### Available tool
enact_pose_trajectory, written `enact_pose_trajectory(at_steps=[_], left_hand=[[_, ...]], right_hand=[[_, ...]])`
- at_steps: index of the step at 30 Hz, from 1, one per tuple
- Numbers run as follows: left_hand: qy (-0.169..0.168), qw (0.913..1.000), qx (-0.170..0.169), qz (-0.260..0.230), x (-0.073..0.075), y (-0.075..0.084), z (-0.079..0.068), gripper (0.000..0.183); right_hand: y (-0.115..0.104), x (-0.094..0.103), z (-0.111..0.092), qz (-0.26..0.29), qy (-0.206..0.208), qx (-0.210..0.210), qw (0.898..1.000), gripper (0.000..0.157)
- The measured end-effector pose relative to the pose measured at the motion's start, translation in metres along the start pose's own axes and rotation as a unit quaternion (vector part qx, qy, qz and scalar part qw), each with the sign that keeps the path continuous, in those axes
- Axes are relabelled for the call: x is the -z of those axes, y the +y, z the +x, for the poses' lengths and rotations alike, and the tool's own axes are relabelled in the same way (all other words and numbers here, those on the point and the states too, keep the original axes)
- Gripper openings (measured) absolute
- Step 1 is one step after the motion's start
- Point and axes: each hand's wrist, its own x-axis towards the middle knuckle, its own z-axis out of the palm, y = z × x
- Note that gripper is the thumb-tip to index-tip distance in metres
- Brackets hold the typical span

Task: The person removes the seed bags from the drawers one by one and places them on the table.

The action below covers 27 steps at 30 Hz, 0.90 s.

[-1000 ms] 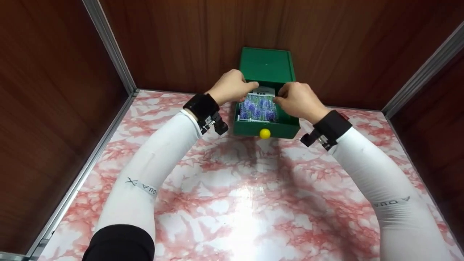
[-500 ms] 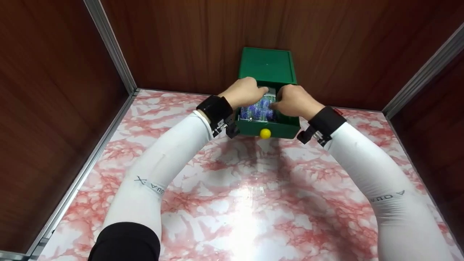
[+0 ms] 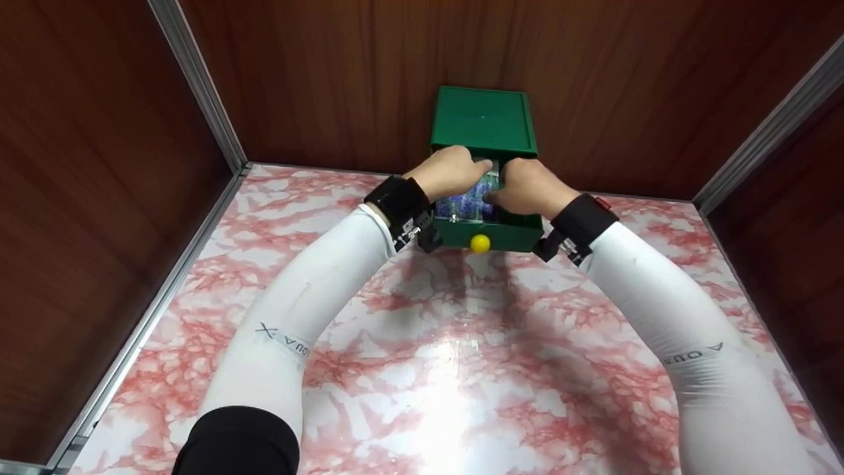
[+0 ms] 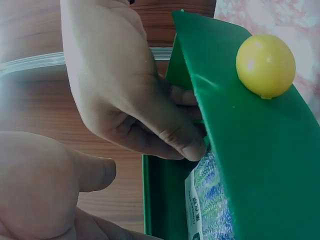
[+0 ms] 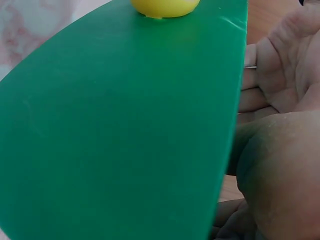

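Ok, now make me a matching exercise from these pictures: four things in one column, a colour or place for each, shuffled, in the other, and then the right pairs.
Things:
1. round knob
2. flower-printed packet
3. arm sleeves
4. tabletop

Colour or place:
A. red and white, marbled
B. inside the green drawer
C. white, with dark lettering
D. yellow, on the drawer's front

Right pairs: 1-D, 2-B, 3-C, 4-A

Seemingly a lab-style booth (image 3: 593,79), wood-grain panels (image 3: 86,198), metal corner posts (image 3: 200,79), red-and-white marbled tabletop (image 3: 455,310)
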Motion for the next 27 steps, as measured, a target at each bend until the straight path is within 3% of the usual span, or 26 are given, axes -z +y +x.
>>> enact_pose_trajectory(at_steps=[8,15,23,27], left_hand=[[-0.001,1.0000,-0.006,0.001,-0.0057,-0.0047,0.0021,0.056],[0.002,0.9999,-0.010,-0.002,-0.0050,-0.0083,0.0043,0.042],[0.037,0.9938,-0.027,0.102,-0.0049,-0.0102,0.0057,0.031],[0.042,0.9910,-0.024,0.124,-0.0076,-0.0093,0.0035,0.030]], right_hand=[[0.0004,-0.0028,0.0026,-0.020,0.000,0.022,1.000,0.046],[0.0009,-0.0039,0.0027,-0.012,0.003,0.016,1.000,0.051],[0.0007,-0.0038,0.0024,-0.012,0.004,0.000,1.000,0.047],[0.0012,-0.0042,0.0030,-0.009,0.001,-0.005,1.000,0.045]])
